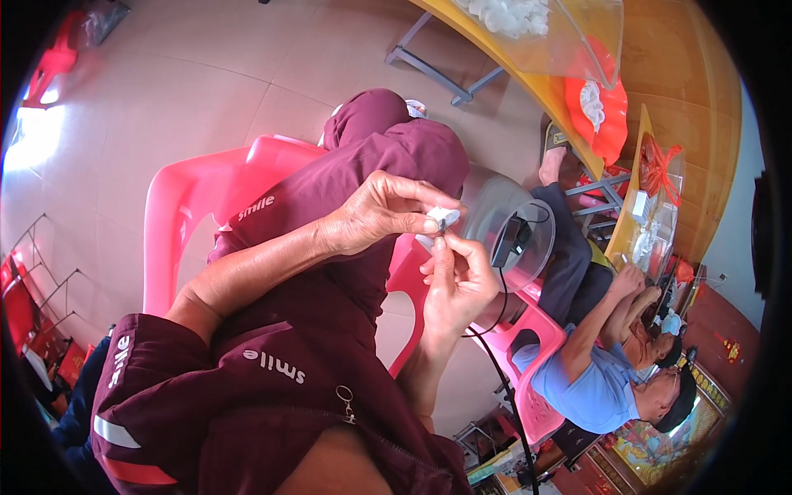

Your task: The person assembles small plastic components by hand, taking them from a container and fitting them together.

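Between the thumb and fingers of my left hand is a small white piece with a dark spot on its lower side; its kind is too small to make out. Just below it, my right hand has thumb and forefinger pinched together, their tips close against the white piece. Whatever those fingertips grip is too small to name. Both hands are raised over my lap, in front of the maroon trousers.
A round clear plastic tub with a black device and cable stands right of my hands. Pink plastic chairs are nearby. At the upper right, a yellow table bears a clear bin of white pieces and a red bag. A co-worker in blue sits at lower right.
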Action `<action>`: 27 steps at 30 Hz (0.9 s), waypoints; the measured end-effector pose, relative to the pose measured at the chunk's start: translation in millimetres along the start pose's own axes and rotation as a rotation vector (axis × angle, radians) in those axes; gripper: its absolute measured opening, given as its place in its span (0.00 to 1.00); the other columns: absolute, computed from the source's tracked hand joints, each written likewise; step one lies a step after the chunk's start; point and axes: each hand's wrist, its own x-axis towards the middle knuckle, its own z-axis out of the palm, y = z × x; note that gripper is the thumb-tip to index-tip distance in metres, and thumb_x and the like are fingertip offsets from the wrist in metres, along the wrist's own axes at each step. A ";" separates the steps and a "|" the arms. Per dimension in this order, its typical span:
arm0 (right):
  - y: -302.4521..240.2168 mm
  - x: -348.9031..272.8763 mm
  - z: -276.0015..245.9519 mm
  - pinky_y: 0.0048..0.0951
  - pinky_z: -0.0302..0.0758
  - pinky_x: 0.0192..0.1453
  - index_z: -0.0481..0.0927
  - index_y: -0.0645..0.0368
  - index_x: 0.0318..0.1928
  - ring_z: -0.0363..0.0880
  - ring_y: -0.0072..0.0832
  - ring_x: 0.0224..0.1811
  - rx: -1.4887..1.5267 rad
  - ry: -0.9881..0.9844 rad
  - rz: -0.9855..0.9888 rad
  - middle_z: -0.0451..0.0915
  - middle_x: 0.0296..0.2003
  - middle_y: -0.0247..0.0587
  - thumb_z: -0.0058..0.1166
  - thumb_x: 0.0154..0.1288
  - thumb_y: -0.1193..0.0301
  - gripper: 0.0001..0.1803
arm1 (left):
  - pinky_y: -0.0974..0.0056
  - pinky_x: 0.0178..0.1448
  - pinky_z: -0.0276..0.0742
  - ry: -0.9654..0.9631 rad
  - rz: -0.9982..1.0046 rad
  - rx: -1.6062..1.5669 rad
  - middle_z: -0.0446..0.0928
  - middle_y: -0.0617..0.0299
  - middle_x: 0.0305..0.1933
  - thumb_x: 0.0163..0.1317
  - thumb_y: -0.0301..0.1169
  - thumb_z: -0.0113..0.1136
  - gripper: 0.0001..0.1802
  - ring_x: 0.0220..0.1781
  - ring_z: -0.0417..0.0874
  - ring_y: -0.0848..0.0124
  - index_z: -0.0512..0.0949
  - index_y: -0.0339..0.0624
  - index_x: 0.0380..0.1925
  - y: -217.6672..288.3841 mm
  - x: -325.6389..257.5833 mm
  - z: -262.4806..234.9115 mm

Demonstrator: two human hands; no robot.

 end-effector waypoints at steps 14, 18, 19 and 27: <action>-16.8 -6.8 -6.5 0.23 0.69 0.27 0.79 0.65 0.36 0.75 0.24 0.25 -0.266 0.087 -0.127 0.76 0.26 0.39 0.57 0.56 0.85 0.07 | 0.65 0.55 0.78 -0.006 -0.103 -0.055 0.80 0.53 0.49 0.62 0.29 0.59 0.17 0.50 0.81 0.69 0.77 0.34 0.50 2.8 -0.7 1.2; -13.7 -3.0 -4.6 0.24 0.71 0.29 0.80 0.64 0.37 0.76 0.26 0.26 -0.367 0.043 -0.249 0.77 0.27 0.40 0.57 0.55 0.86 0.09 | 0.66 0.54 0.78 -0.033 -0.100 -0.056 0.80 0.54 0.48 0.63 0.30 0.58 0.18 0.49 0.81 0.71 0.76 0.34 0.51 3.3 -0.8 0.1; -14.6 -2.6 -3.8 0.25 0.71 0.30 0.80 0.64 0.37 0.77 0.28 0.27 -0.400 0.047 -0.262 0.77 0.27 0.41 0.57 0.55 0.86 0.09 | 0.66 0.54 0.78 -0.031 -0.099 -0.057 0.80 0.54 0.48 0.63 0.30 0.58 0.18 0.49 0.81 0.71 0.76 0.34 0.51 3.5 -0.9 0.3; -21.2 -2.0 0.5 0.27 0.72 0.29 0.80 0.62 0.37 0.78 0.29 0.27 -0.483 0.005 -0.308 0.77 0.28 0.41 0.57 0.54 0.87 0.11 | 0.71 0.49 0.76 -0.010 -0.041 0.051 0.80 0.65 0.39 0.68 0.37 0.53 0.16 0.41 0.78 0.80 0.78 0.38 0.49 4.7 0.2 5.8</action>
